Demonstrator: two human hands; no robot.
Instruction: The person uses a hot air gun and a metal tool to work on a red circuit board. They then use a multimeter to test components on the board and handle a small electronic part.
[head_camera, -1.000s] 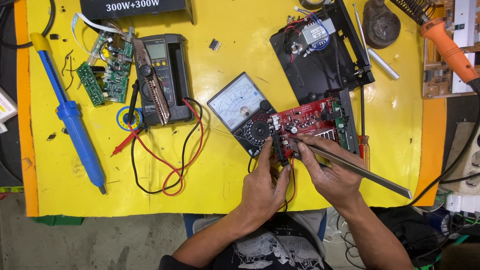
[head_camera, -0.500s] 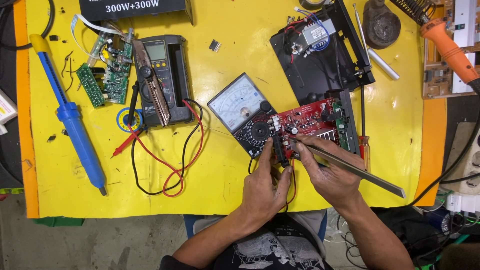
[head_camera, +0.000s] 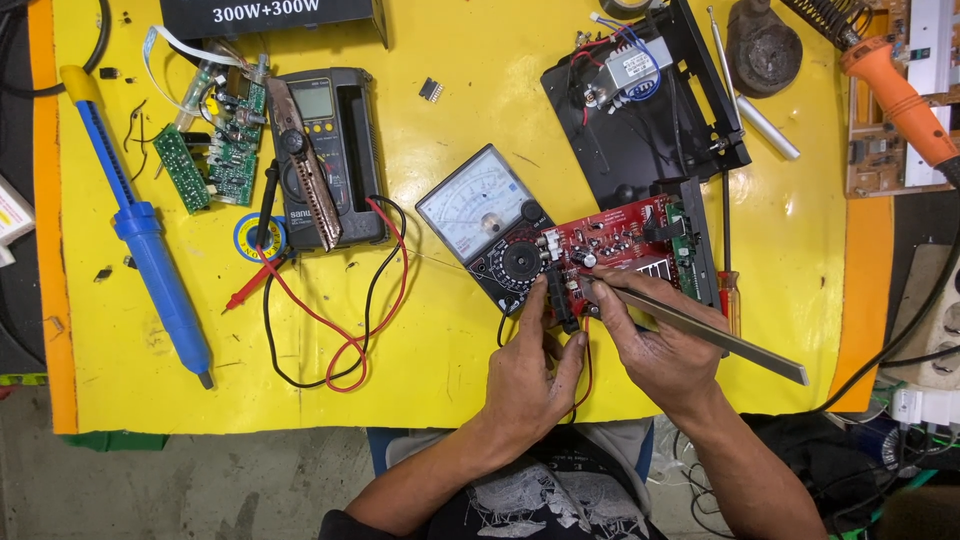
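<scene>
Head view, looking straight down on a yellow tabletop (head_camera: 450, 60).

Red circuit board (head_camera: 615, 250) lies right of centre, its left edge against an analog multimeter (head_camera: 490, 225) with a white dial face, its right end beside a black chassis tray (head_camera: 650, 130) that carries a small transformer (head_camera: 625, 68).

Left hand (head_camera: 525, 375): fingers pinched on a small black component (head_camera: 558, 295) at the board's lower left edge, thumb and forefinger closed around it.

Right hand (head_camera: 665, 350): closed around a long flat metal tool (head_camera: 715, 335), held like a pen. Its tip touches the board just beside the black component; its far end points out toward the lower right.

Red and black test leads (head_camera: 340, 320) loop across the tabletop between the analog meter and a dark digital multimeter (head_camera: 335, 150). A box cutter (head_camera: 305, 165) lies across that meter.

Farther left: green circuit boards (head_camera: 215, 145), then a blue desoldering pump (head_camera: 140, 230) lying lengthwise near the tabletop's left edge.

Top right: orange-handled soldering iron (head_camera: 895, 90). A screwdriver with a red and yellow handle (head_camera: 728, 295) lies just right of the red board.
</scene>
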